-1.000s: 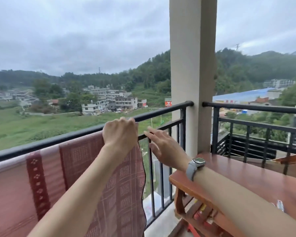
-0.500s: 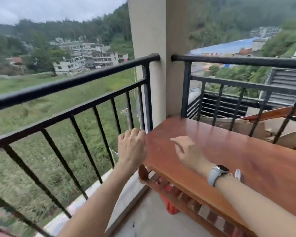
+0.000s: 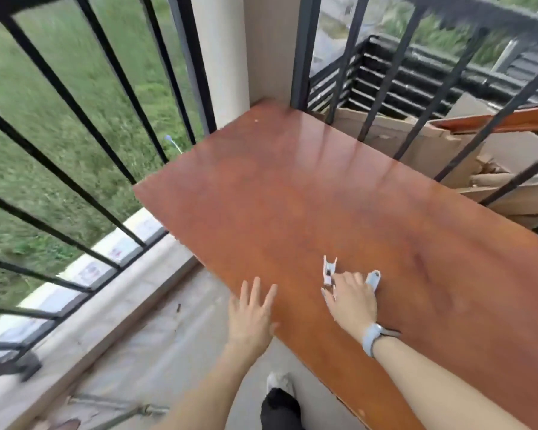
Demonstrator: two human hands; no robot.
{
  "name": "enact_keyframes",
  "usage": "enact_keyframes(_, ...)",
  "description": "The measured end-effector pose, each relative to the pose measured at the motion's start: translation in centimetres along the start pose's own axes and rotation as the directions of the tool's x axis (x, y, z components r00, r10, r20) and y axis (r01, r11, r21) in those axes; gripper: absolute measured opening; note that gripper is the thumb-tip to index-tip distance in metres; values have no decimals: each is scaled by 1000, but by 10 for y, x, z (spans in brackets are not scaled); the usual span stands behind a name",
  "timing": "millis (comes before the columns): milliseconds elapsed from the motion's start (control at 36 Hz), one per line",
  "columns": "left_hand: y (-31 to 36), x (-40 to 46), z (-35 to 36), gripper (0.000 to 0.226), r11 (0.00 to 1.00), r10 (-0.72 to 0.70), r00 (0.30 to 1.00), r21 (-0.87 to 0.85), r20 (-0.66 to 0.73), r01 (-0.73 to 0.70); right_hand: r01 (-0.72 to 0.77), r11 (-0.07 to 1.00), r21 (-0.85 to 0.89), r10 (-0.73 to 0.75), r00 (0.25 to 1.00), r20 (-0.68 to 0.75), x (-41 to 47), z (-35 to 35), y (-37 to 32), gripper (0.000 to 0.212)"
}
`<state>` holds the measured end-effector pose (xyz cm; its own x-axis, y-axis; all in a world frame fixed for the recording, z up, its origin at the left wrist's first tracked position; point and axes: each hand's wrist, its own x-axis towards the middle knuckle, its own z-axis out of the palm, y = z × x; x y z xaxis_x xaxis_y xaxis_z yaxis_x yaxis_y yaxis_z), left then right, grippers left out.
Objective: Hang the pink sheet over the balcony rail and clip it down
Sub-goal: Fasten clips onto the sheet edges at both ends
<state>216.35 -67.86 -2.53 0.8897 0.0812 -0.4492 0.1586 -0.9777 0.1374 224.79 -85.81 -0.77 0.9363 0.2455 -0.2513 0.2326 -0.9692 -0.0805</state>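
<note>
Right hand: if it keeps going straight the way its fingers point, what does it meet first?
The right hand would meet the white clip just ahead of its fingertips on the wooden table; it may already touch it. A blue clip lies beside.

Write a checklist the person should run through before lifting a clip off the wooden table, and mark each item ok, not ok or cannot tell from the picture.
1. Clips within reach: ok. A white clip and a pale blue clip lie on the wooden table.
2. Right hand on the clips: ok, its fingers are at both.
3. A clip firmly gripped: cannot tell, the fingers hide the contact.
4. Left hand free: ok, it is open with fingers spread at the table's edge.
5. Pink sheet lying over the rail: cannot tell, it is out of view.
6. Clips unbroken: cannot tell, too small and blurred.
</note>
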Motion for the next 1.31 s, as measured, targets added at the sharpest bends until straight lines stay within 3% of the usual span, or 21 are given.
enact_keyframes(83, 6, 4, 22, 78, 1000, -22, 994, -18, 107, 24, 37, 994, -105, -33, 999, 44, 4, 11, 0, 35)
enact_keyframes(167, 6, 5, 34, 79, 996, -42, 989, -70, 143, 52, 37, 994, -102, -34, 999, 29, 2, 19, -3, 43)
enact_keyframes(278, 4, 3, 34, 78, 992, -35, 989, -112, 141, 51, 95, 992, -89, -95, 995, 5, -4, 32, -2, 32)
enact_keyframes(361, 4, 3, 31, 73, 977, -33, 987, -201, 154, 64, 114, 992, 44, -115, 993, 5, -9, 36, -1, 28)
enact_keyframes(444, -1, -4, 27, 62, 922, -58, 993, -377, 108, 95, 120, 968, 222, -122, 992, -3, -18, 32, -11, 40)
enact_keyframes(611, -53, -50, 24, 50, 806, -244, 970, -560, -21, 190, 143, 856, 496, -183, 983, 33, -28, -2, -87, 52)
enact_keyframes(722, -116, -100, 13, 47, 759, -438, 893, -575, -104, 306, 277, 760, 587, -322, 946, -30, -42, -13, -165, 44)
enact_keyframes(806, -164, -147, 2, 47, 687, -577, 795, -637, -187, 349, 390, 682, 618, -445, 893, -71, -60, -13, -229, 38)
enact_keyframes(889, -205, -203, -10, 44, 627, -705, 644, -685, -297, 370, 506, 568, 649, -587, 802, -111, -85, -14, -293, 39)
enact_keyframes(1056, -255, -312, -31, 35, 522, -853, 236, -763, -466, 381, 634, 315, 707, -797, 581, -166, -146, -33, -410, 42)
enact_keyframes(1167, -262, -368, -52, 10, 470, -850, -60, -804, -524, 363, 654, 131, 745, -889, 410, -204, -181, -60, -475, 34)
enact_keyframes(1306, -267, -407, -81, 29, 375, -773, -374, -845, -512, 381, 593, -68, 802, -951, 204, -232, -216, -99, -543, 22)
